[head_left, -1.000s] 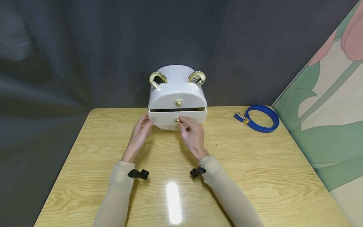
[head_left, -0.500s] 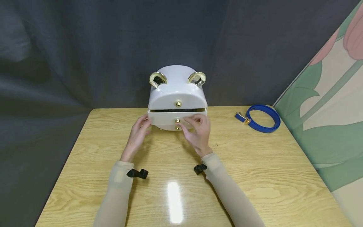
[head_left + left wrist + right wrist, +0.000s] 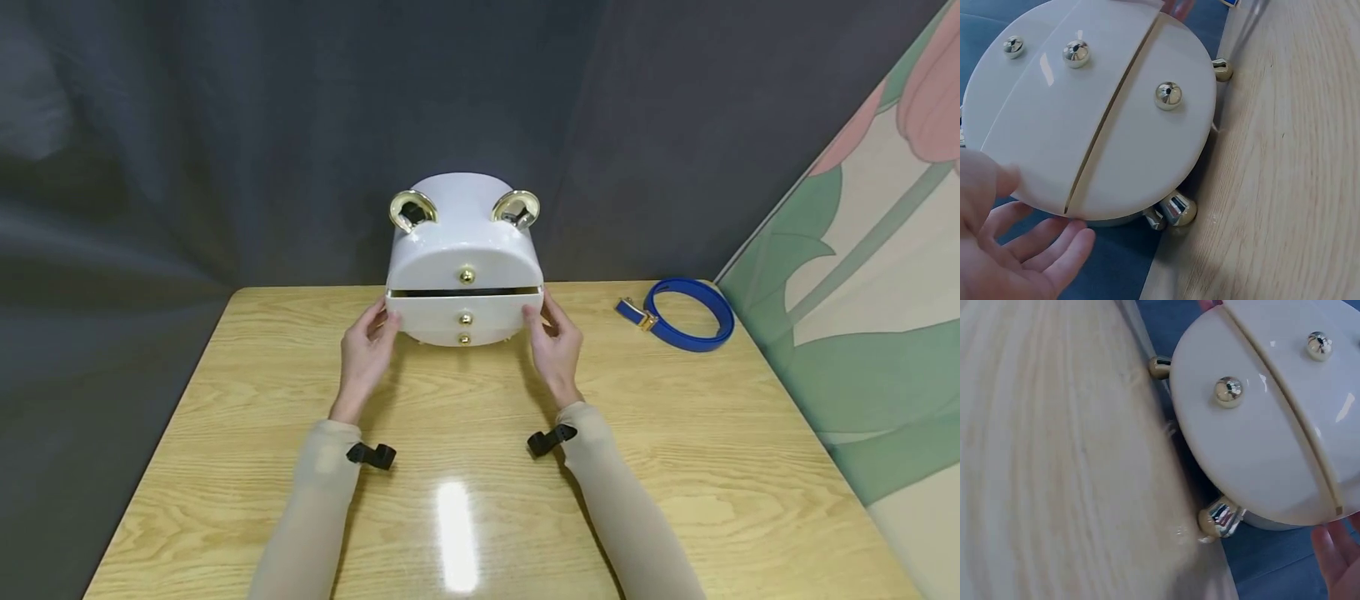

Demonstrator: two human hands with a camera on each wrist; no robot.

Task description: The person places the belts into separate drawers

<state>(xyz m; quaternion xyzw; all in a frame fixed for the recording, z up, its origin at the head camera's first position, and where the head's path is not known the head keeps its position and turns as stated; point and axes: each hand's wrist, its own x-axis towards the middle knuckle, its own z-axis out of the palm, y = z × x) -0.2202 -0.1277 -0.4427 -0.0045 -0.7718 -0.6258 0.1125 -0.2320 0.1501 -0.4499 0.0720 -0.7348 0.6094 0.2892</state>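
Note:
A glossy white rounded jewelry box with gold ear-like rings on top stands at the back edge. Its middle drawer sits slightly forward, leaving a dark slit above. Gold ball knobs mark the drawer fronts, such as the lower knob in the right wrist view. My left hand holds the box's left side, thumb on the drawer front's corner and fingers along the side. On the right side, my right hand grips it likewise. The right wrist view shows only some fingers of that hand.
A coiled blue belt with a gold buckle lies at the right back of the wooden table. Behind the box hangs a dark curtain. A floral-patterned panel borders the right side.
My right hand has left the middle knob and moved right to the box's right side. My left hand stays at the left side. The drawer's slit looks about the same.

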